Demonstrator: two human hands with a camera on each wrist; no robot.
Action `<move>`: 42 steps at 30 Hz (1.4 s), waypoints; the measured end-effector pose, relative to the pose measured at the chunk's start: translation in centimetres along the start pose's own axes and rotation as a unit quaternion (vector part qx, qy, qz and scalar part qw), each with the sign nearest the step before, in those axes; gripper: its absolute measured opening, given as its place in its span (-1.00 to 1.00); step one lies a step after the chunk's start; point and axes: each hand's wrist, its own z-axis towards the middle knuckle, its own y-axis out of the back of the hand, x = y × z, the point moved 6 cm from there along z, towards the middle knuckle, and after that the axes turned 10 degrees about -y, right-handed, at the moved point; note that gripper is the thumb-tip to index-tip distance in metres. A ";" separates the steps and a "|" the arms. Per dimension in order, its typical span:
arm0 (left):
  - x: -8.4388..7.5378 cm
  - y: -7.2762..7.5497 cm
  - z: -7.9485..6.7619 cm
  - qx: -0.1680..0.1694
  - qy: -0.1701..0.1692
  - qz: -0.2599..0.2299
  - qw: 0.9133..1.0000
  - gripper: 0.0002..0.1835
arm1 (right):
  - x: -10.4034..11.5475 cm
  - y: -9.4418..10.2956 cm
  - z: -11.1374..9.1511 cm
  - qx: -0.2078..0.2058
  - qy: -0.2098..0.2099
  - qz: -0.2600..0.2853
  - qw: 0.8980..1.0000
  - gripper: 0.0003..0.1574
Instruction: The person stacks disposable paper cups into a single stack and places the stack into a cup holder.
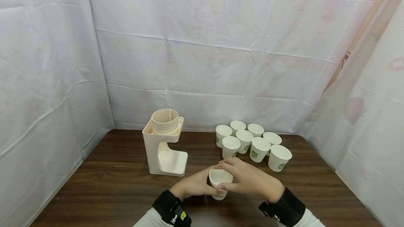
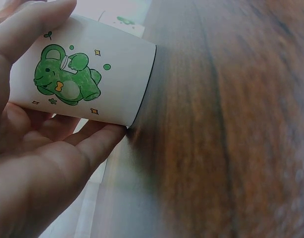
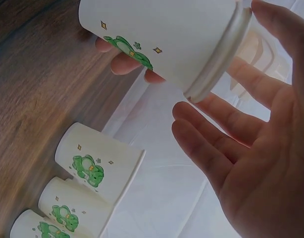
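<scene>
A white paper cup stands upright between both hands near the table's front. Its side carries a green bear print, plain in the left wrist view on the cup. The left hand grips its wall from the left, thumb in front and fingers behind and low. At the rim, the right hand holds from the right, thumb on the near side and fingers across the far side. A doubled rim shows in the right wrist view, which looks like one cup nested in another.
Several upright paper cups stand grouped behind and to the right of the hands. To the left is a cream-coloured plastic holder with a round cylinder on top and an open shelf below. White cloth hangs around the dark wooden table.
</scene>
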 end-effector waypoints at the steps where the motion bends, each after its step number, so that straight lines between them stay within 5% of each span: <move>1: 0.0 0.0 0.0 -0.001 -0.001 0.001 1.000 -0.23 | 0.0 0.1 0.0 -0.002 0.000 0.000 1.000 -0.42; 23: -0.1 0.1 -0.1 -0.031 0.015 0.022 0.999 -0.24 | -2.4 1.6 -0.4 -0.046 -0.022 0.005 0.999 -0.58; 35: -0.1 0.0 0.0 -0.028 -0.002 0.027 0.999 -0.26 | -4.7 1.7 0.8 -0.127 -0.015 -0.019 0.992 -0.56; 42: 0.0 0.0 0.0 -0.030 -0.001 0.029 0.999 -0.27 | -6.1 1.7 1.6 -0.141 -0.048 -0.014 0.989 -0.55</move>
